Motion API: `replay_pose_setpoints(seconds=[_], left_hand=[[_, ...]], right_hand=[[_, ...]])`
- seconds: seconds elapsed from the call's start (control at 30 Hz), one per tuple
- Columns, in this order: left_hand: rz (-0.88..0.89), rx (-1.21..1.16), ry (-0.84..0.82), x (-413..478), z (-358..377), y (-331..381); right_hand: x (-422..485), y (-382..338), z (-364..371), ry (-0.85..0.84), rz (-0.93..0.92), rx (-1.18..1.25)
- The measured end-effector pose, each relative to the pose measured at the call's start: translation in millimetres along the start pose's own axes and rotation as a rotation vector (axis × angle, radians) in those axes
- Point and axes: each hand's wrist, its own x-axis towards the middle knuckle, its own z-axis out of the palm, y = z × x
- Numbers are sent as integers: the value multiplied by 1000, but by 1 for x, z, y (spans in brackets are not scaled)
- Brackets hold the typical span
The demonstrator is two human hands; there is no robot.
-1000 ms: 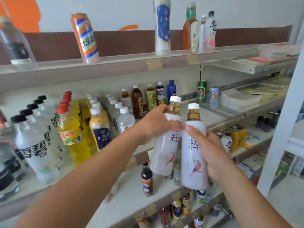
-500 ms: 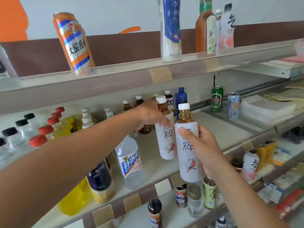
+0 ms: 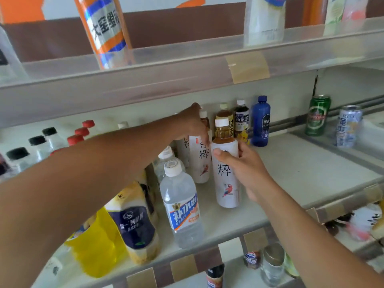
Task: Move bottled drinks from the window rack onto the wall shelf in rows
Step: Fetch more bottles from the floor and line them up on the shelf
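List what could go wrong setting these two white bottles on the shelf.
1. The left hand grips the rear white bottle near its top; it may tip into the tea bottles behind.
2. The left forearm crosses over the water bottle; pulling back could topple it.
3. The right hand holds the front white bottle close beside; they may knock.

My left hand (image 3: 191, 123): bare, fingers a bit blurred, knuckles showing. Behind it my left forearm (image 3: 93, 183) is bare all the way to the frame edge, looming large near the camera. My right hand (image 3: 247, 169): bare too, thumbnail (image 3: 217, 151) trimmed short. Behind that hand my right forearm (image 3: 311, 225) is bare down to the bottom corner. Both wrists uncovered.
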Motion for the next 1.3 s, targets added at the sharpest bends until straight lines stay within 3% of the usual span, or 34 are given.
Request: replay_pose_setpoints(seconds=[0.37,0.53,0.73,1.0,1.3], left_hand=[[-62,148,11,31,-13,-25],[0,288,40,40,-19,-33],[-3,392,-36,54,-20,-45],[-29,308,-84,59,-34,-54],[16,313,-62,69,-34,-59]], right_hand=[[18,22,-4,-43,6,10],[23,25,-4,-67,-6,28],[31,33,0,-76,-21,60],[46,45,23,-185,-26,132],[58,59,38,-300,-99,56]])
